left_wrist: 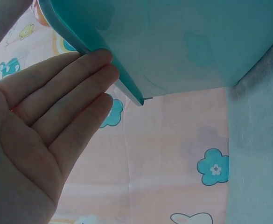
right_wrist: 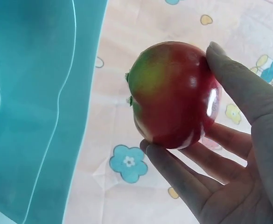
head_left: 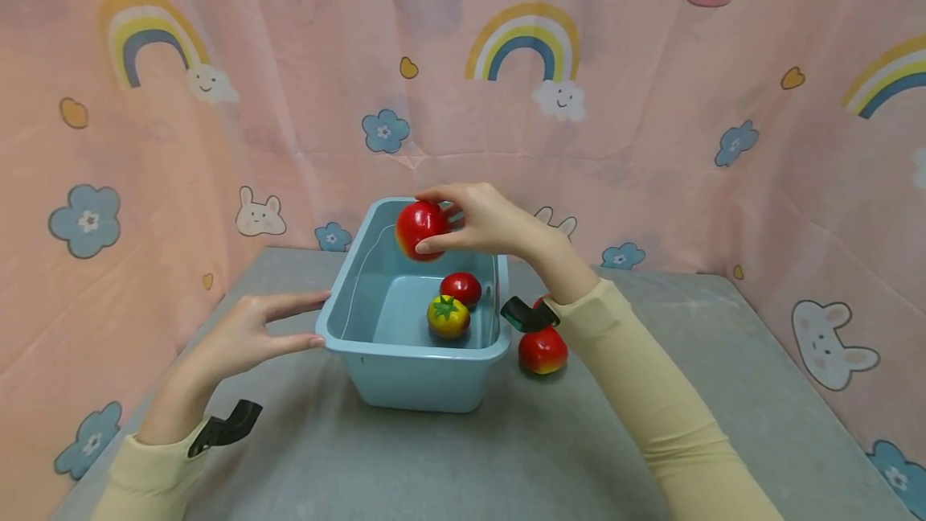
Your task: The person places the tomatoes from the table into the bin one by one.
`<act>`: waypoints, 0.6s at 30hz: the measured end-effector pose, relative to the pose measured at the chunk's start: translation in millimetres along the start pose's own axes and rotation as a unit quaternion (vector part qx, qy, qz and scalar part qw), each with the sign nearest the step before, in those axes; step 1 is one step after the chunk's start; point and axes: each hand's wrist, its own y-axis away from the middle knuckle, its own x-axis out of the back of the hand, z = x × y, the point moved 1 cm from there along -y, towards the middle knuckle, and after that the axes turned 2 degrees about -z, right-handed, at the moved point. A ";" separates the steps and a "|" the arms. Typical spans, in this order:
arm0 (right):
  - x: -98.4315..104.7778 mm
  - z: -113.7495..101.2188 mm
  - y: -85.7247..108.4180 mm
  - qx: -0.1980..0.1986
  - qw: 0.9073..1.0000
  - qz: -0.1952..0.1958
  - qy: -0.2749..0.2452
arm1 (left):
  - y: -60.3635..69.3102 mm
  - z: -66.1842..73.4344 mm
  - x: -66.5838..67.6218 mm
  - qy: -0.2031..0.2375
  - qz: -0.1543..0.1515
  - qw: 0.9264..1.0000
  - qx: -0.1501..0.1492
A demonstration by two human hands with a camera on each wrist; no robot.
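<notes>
My right hand [head_left: 485,219] pinches a shiny red tomato [head_left: 418,229] between thumb and fingertips, above the far part of a light-blue plastic bin [head_left: 415,384]. In the right wrist view the tomato [right_wrist: 176,95] shows a yellow-green end with small green leaf tips. Two more tomatoes lie inside the bin: a red one [head_left: 460,288] and, nearer, one with its yellow-green top [head_left: 448,317] and leafy cap turned up. My left hand [head_left: 249,336] touches the bin's left rim with straight fingers; in the left wrist view its fingertips [left_wrist: 101,58] rest against the rim.
Right of the bin, a red tomato [head_left: 543,351] sits on the grey table [head_left: 347,457]; another red bit behind it is mostly hidden by the right wrist's black camera mount [head_left: 530,315]. A pink patterned curtain [head_left: 463,119] hangs behind and along both sides.
</notes>
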 end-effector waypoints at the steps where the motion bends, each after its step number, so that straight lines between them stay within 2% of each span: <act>1: -0.3 0.6 -0.7 -0.002 1.000 -0.003 0.000 | 0.1 0.2 0.0 0.001 0.000 1.000 0.001; 8: 0.6 5.5 3.7 -0.010 1.000 0.001 -0.007 | -1.0 1.5 -1.1 0.017 -0.002 1.000 0.003; 18: 5.4 6.5 25.0 0.029 0.998 0.049 -0.007 | 0.6 1.1 -0.5 0.007 0.000 1.000 0.011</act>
